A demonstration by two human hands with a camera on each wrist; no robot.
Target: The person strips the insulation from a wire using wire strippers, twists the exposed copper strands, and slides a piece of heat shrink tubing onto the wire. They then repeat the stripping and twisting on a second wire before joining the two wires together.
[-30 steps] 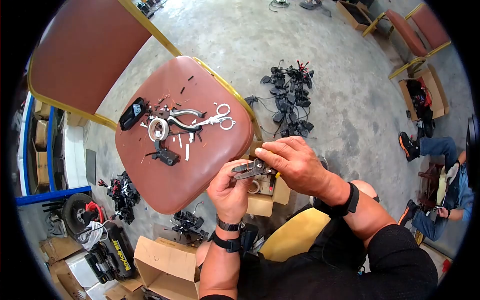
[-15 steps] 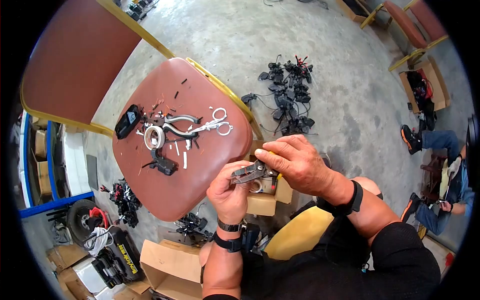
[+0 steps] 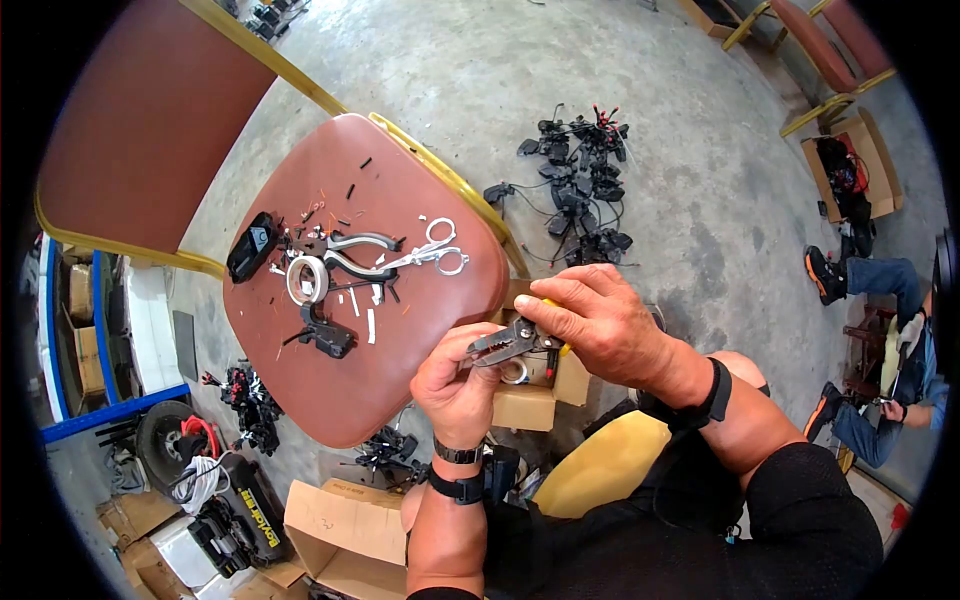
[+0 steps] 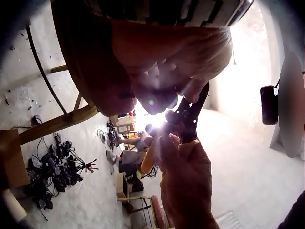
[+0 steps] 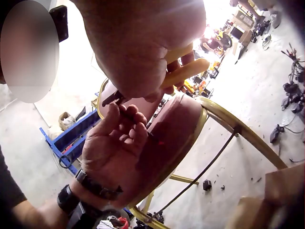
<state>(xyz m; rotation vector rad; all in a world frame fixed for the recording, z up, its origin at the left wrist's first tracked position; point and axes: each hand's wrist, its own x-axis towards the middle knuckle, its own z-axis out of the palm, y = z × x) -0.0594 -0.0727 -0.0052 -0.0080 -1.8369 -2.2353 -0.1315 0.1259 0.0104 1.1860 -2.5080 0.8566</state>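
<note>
The right hand (image 3: pixel 608 332) grips the yellow-handled tool (image 3: pixel 507 344). Its metal nose is by the bent fingers of the left hand (image 3: pixel 455 392); I can't tell if they hold anything. Squeezing this close could nip skin.

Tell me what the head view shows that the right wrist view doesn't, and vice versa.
Only head: the scissors and tape roll on the chair seat.
Only right wrist: a thin dark bar below the seat.
Both: the right hand gripping the yellow-handled tool, and the left hand at its jaws.
</note>
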